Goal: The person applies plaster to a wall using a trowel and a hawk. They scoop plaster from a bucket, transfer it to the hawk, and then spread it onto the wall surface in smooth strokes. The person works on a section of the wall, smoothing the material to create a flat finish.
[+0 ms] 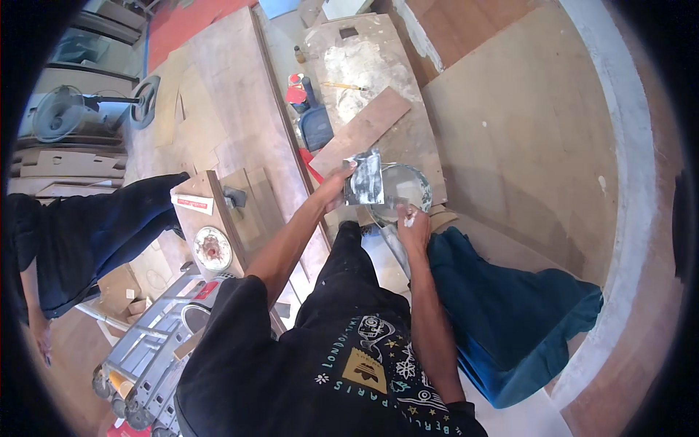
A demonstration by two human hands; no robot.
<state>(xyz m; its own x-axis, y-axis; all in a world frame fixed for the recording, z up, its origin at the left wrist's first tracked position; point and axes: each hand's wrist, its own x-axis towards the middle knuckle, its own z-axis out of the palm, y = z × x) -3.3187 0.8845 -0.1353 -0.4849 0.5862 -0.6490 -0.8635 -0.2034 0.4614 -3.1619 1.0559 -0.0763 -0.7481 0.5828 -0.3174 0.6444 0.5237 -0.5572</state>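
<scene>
The person's left hand gripped a dark flat plate smeared with white paste, held at the left side of a round tub. The right hand was at the tub's near side, its fingers bent; blur made it impossible to tell whether they gripped anything. A brown plank lay beyond the plate on a white-stained board. Dark teal cloth lay to the right, nearer the person.
</scene>
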